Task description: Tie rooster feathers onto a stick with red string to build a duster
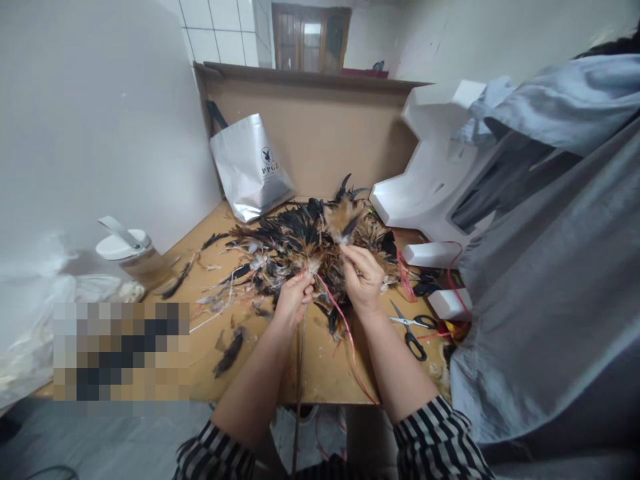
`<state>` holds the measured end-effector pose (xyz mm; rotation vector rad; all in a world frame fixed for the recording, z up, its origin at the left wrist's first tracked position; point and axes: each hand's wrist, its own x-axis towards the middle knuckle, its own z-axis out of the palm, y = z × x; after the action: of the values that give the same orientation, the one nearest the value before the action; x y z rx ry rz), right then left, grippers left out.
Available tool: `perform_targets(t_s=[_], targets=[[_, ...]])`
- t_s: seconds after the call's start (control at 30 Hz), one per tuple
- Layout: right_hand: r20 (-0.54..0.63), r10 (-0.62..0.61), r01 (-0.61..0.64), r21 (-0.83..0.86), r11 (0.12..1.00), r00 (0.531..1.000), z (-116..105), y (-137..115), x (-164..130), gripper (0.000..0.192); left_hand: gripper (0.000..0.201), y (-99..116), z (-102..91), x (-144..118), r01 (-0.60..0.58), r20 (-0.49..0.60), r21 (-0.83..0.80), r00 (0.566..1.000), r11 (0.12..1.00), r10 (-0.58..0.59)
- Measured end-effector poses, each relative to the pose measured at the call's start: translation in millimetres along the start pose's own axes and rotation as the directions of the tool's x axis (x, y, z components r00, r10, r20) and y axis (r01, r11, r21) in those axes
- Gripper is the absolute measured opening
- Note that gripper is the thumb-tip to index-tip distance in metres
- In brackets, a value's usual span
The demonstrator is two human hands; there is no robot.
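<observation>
My left hand point(295, 295) is closed around the top of a thin stick point(300, 373), where brown feathers point(311, 259) fan out above my fingers. A red plastic string point(344, 320) runs from that spot down to the right, past the table's front edge. In my right hand point(364, 275), thumb and fingers pinch the base of a small brown and dark feather tuft point(344, 219), held up a little to the right of the stick's top. Behind both hands spreads a heap of loose black and brown feathers point(280, 230), partly hidden by them.
Scissors with black handles point(411, 327) lie open on the table point(360, 373), right of my right arm. A silver bag point(245, 167) stands at the back left, a white-lidded jug point(125, 247) at the left. White foam pieces point(425, 167) and grey cloth point(550, 267) border the right.
</observation>
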<state>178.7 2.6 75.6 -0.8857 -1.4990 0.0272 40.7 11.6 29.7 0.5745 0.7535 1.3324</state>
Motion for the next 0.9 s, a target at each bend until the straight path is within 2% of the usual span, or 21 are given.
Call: perform_targets(t_s=[0.1,0.2,0.27,0.33,0.43,0.5,0.53,0.63,0.7,0.73,0.8,0.9], targets=[[0.089,0.029,-0.037,0.087,0.996,0.996,11.4,-5.5,-6.3,0.027,0.026,0.7,1.2,-1.2,0.005,0.009,0.004,1.000,1.000,-0.006],[0.196,0.171,-0.207,0.179,0.962,0.966,27.4,-8.7,-16.4,0.022,0.026,-0.4,1.7,-1.4,0.008,0.047,0.008,0.999,1.000,-0.008],[0.249,0.323,-0.385,0.266,0.884,0.913,37.5,-8.8,-23.3,0.018,0.026,-1.1,2.0,-1.2,-0.001,0.053,0.015,0.999,1.000,0.000],[0.296,0.463,-0.545,0.338,0.767,0.835,45.2,-7.0,-28.5,0.017,0.026,-1.3,2.7,-1.3,-0.017,0.035,0.030,0.999,0.999,0.016],[0.345,0.569,-0.665,0.374,0.646,0.746,51.0,-0.8,-31.8,0.023,0.026,-1.0,4.0,-2.2,-0.044,0.010,0.064,0.999,0.997,0.043],[0.359,0.585,-0.686,0.343,0.642,0.727,51.4,4.1,-31.6,0.028,0.026,-1.3,4.5,-2.8,-0.067,0.007,0.092,0.998,0.993,0.067],[0.361,0.577,-0.678,0.309,0.668,0.733,50.8,6.3,-31.0,0.028,0.027,-1.7,4.5,-2.9,-0.079,0.010,0.106,0.997,0.991,0.078],[0.328,0.492,-0.556,0.142,0.819,0.807,46.8,10.9,-28.3,0.020,0.028,-4.1,4.3,-1.9,-0.100,0.004,0.130,0.995,0.986,0.100],[0.318,0.435,-0.465,0.024,0.885,0.843,43.3,12.9,-26.8,0.016,0.031,-6.0,4.2,-0.8,-0.108,-0.045,0.132,0.992,0.985,0.115],[0.337,0.432,-0.453,-0.016,0.891,0.837,41.6,14.0,-26.1,0.016,0.032,-6.7,4.3,-0.4,-0.114,-0.077,0.132,0.989,0.985,0.125],[0.395,0.464,-0.482,-0.059,0.874,0.793,38.5,16.4,-25.0,0.017,0.035,-7.3,4.5,-0.1,-0.116,-0.113,0.135,0.985,0.984,0.131],[0.436,0.500,-0.537,-0.045,0.842,0.748,35.2,18.6,-22.3,0.018,0.032,-6.5,5.2,-1.4,-0.110,-0.069,0.147,0.990,0.983,0.121]])
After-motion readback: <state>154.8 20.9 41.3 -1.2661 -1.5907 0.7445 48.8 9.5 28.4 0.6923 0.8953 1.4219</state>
